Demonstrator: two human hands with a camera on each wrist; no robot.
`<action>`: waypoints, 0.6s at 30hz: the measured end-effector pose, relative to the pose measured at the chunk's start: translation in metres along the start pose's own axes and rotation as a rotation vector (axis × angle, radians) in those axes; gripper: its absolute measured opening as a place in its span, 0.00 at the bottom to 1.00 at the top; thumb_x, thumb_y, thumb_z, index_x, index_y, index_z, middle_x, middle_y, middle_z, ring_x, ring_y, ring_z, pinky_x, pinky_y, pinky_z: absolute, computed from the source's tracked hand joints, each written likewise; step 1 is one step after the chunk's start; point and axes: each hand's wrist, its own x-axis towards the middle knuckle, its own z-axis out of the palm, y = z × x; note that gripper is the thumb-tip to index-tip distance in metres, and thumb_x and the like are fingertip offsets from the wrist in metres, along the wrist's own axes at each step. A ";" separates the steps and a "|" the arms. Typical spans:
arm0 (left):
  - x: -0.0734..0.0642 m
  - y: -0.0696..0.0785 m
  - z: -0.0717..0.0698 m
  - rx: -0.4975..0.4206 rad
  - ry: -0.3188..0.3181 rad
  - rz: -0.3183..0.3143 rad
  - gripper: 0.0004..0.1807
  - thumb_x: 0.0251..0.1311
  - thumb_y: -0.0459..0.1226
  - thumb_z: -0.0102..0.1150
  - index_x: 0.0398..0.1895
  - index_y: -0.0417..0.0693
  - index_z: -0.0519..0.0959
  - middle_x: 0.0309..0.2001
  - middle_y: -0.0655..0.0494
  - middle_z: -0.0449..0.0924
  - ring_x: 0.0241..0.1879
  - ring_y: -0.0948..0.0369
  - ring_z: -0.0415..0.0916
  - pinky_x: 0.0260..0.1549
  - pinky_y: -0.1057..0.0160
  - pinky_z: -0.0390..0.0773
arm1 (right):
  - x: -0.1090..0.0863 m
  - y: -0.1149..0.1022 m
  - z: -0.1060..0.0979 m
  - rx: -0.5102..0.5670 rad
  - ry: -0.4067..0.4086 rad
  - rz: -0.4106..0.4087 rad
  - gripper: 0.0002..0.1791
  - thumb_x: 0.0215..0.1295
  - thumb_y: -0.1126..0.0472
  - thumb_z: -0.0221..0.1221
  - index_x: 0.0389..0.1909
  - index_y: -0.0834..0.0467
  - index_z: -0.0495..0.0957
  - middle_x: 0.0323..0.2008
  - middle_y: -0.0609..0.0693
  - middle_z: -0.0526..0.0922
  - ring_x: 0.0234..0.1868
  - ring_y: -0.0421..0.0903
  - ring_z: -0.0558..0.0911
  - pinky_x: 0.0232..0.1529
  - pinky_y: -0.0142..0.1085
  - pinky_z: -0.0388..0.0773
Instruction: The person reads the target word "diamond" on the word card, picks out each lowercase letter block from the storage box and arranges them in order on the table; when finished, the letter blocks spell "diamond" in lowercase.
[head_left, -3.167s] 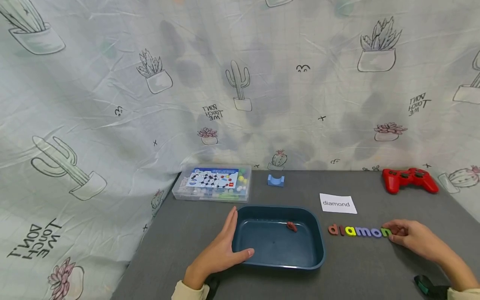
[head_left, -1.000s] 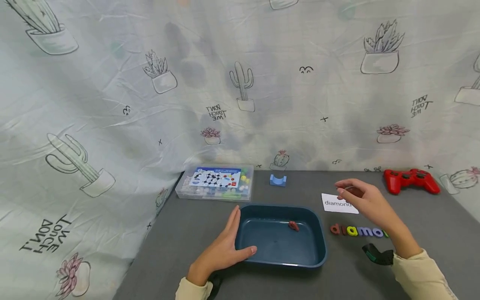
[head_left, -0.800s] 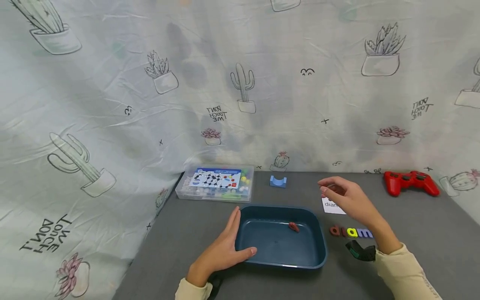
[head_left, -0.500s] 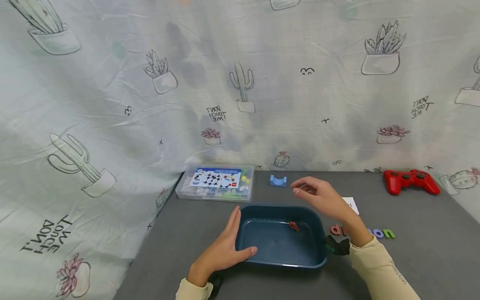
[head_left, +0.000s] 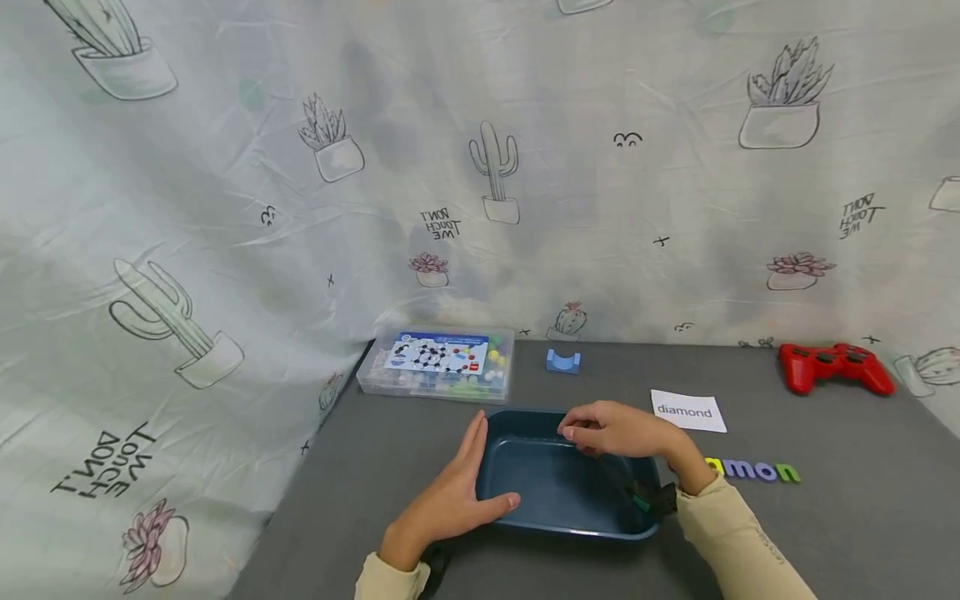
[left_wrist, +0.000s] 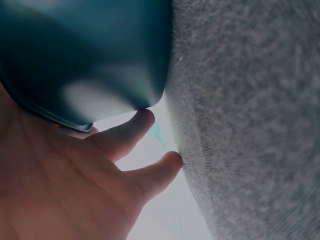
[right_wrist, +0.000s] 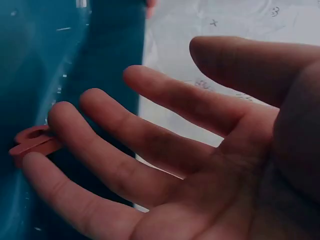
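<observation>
My left hand (head_left: 453, 500) rests along the left side of the dark blue tray (head_left: 555, 492), fingers straight on its outside and thumb over the near rim. In the left wrist view, fingertips (left_wrist: 145, 117) touch the tray's outer wall. My right hand (head_left: 618, 429) is over the tray's far right part, holding nothing. Its fingers (right_wrist: 125, 175) are spread and loosely bent in the right wrist view. Just beyond the fingertips a red-brown toy letter (right_wrist: 37, 145), looking like a d, lies in the tray; the hand hides it in the head view.
Right of the tray stands a row of coloured letters, a purple m (head_left: 738, 469) among them, partly behind my right wrist. Behind are a card (head_left: 686, 412) reading "diamond", a red game controller (head_left: 836, 368), a blue block (head_left: 562, 361) and a clear parts box (head_left: 435, 364).
My right hand has left the green n at the row's right end, passed leftward over the card and come down into the tray by the red-brown letter. The left hand stays at the tray.
</observation>
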 end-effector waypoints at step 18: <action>0.000 0.001 -0.002 0.024 -0.013 -0.003 0.64 0.67 0.62 0.66 0.89 0.47 0.35 0.88 0.53 0.26 0.83 0.48 0.44 0.73 0.33 0.58 | 0.023 0.016 0.012 0.116 -0.052 -0.039 0.18 0.85 0.57 0.54 0.58 0.67 0.83 0.44 0.61 0.86 0.38 0.63 0.85 0.43 0.52 0.87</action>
